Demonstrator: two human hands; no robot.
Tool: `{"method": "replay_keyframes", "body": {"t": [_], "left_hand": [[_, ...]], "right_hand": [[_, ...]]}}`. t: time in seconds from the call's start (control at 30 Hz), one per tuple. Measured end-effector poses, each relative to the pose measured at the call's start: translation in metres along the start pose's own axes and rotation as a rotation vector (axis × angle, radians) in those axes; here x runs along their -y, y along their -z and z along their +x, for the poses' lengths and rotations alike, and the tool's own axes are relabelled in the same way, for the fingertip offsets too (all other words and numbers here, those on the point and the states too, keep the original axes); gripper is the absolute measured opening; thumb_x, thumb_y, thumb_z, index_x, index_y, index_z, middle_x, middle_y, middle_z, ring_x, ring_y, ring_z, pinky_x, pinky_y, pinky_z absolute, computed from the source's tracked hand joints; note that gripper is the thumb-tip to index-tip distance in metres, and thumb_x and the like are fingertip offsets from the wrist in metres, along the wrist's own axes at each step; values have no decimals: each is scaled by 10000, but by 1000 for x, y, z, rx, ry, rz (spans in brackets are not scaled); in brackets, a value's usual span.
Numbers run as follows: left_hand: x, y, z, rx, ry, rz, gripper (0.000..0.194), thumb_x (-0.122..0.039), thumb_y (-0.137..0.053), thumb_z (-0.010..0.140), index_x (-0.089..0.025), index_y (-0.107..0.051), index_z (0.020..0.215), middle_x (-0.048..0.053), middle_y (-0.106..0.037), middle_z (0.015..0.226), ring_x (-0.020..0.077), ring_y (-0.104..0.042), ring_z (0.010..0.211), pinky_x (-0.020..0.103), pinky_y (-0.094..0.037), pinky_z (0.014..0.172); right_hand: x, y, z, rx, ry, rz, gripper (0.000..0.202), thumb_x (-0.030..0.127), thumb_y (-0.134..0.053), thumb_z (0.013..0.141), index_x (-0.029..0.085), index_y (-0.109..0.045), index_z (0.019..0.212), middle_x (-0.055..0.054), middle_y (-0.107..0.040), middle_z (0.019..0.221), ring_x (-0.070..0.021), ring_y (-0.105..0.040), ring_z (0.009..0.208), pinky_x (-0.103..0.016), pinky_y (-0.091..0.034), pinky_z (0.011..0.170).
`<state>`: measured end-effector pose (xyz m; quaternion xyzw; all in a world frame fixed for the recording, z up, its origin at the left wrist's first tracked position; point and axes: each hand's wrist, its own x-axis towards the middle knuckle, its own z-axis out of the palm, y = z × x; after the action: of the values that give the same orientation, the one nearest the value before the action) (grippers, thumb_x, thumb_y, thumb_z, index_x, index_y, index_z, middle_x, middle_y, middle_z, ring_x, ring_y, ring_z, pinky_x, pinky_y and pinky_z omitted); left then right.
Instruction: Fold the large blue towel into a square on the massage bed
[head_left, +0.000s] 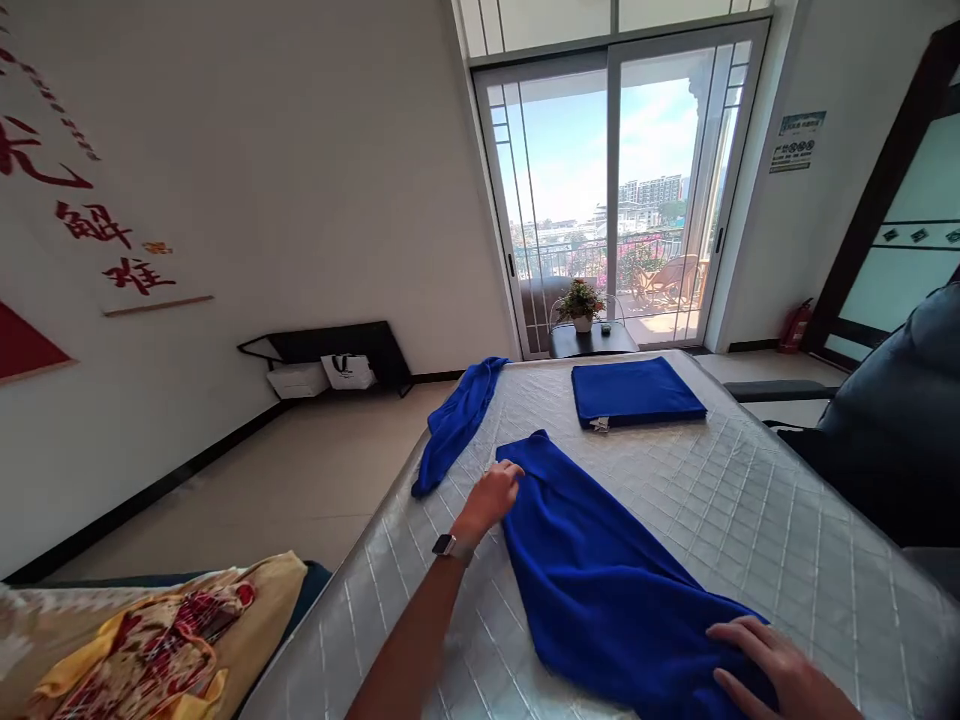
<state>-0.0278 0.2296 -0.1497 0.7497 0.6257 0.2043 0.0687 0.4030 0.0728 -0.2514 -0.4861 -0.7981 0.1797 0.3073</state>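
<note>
wall lettering [112, 225]: red characters, hanging at far left
floral cloth [172, 640]: red, cream and yellow, lying in a heap low at left, beside the mattress [750, 510]
white bag [349, 371]: standing by the wall next to a white box [298, 380], a black frame [337, 350] leaning behind
crumpled blue cloth [461, 420]: lying bunched along the mattress's left edge, apart from the other blue pieces
smartwatch [444, 545]: sitting on the left wrist
left hand [491, 495]: touching the large blue cloth [600, 560] at its far left corner; fingers bending, held close together; can't tell if they are pinching fabric
large blue cloth: lying loosely wrinkled on the quilted mattress, running from the left hand down to the right hand
potted plant [582, 304]: standing on a small dark stand [596, 342] in front of the sliding door [611, 200]
folded blue cloth [637, 390]: lying flat, neatly squared, near the mattress's far end; white tags [600, 425] showing at near left corner
right hand [780, 665]: resting on the large cloth's near right end; thumb spreading away from the fingers
fire extinguisher [796, 326]: standing on the floor by the dark door frame [877, 200]
black chair [892, 390]: sitting at far right, beside the mattress
</note>
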Motion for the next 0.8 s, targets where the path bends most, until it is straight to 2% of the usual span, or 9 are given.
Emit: {"method": "replay_keyframes", "body": {"t": [0.07,0.17,0.3,0.37,0.43,0.5,0.6,0.67,0.8], "left_hand": [[37,-7,-5,-14,39,30,368,-64,-464,874,-226,-718,1086,94,-728,1209,221,-651,1194,405,-469,1085],[66,-18,-18,-20,32,34,455,-54,-422,863,-214,-685,1199,97,-667,1355,209,-582,1302,430,-409,1156],[79,-30,-22,-35,-27,29,456,-107,-403,907,-220,-670,1259,76,-585,1478,199,-448,1438,441,-313,1230],[83,-33,-17,-33,-59,17,433,-145,-400,931,-222,-675,1255,62,-597,1471,193,-435,1451,437,-308,1237],[87,-34,-13,-23,-79,2,397,-190,-405,949,-223,-687,1227,53,-632,1432,189,-460,1434,430,-325,1230],[91,-33,-10,-19,-86,-14,355,-229,-421,957,-221,-700,1176,58,-664,1391,193,-482,1417,426,-339,1220],[94,-32,-9,-43,-83,-43,303,-259,-428,966,-218,-696,1101,85,-697,1333,209,-529,1374,422,-370,1192],[94,-29,-10,-77,-67,-65,282,-278,-418,977,-213,-677,1069,106,-722,1272,227,-600,1290,423,-421,1143],[89,-14,-15,-202,5,-103,345,-363,-316,1035,-189,-601,1120,137,-743,1121,260,-699,1072,438,-523,977]], "right_hand": [[19,-3,-7,-122,88,-85,275,475,-694,861,466,-706,1135,-21,-769,1057,-299,-759,894,-432,-672,713],[58,-9,-12,-189,191,-148,308,477,-710,859,464,-679,1166,-31,-757,1081,-305,-741,926,-459,-653,732],[99,-30,-9,-58,268,-171,335,477,-727,867,422,-659,1190,-34,-748,1114,-295,-719,970,-442,-617,795],[104,-40,-7,-6,236,-192,277,464,-699,900,383,-668,1163,-30,-749,1073,-277,-716,939,-418,-600,799],[102,-46,-5,7,184,-198,129,421,-613,968,342,-690,1035,-14,-745,949,-243,-713,848,-380,-587,747],[98,-44,-3,-1,137,-172,211,393,-514,1022,307,-681,925,-8,-726,837,-221,-703,769,-351,-576,694],[98,-26,-1,-26,45,-35,252,421,-464,1041,296,-670,967,-16,-736,862,-209,-713,776,-333,-590,719],[98,-4,1,-66,-72,91,243,467,-483,1027,298,-657,1041,-25,-754,954,-206,-730,833,-321,-605,761],[80,62,9,-349,-322,227,287,563,-547,956,283,-603,982,-53,-761,1072,-237,-737,937,-341,-615,795]]}}
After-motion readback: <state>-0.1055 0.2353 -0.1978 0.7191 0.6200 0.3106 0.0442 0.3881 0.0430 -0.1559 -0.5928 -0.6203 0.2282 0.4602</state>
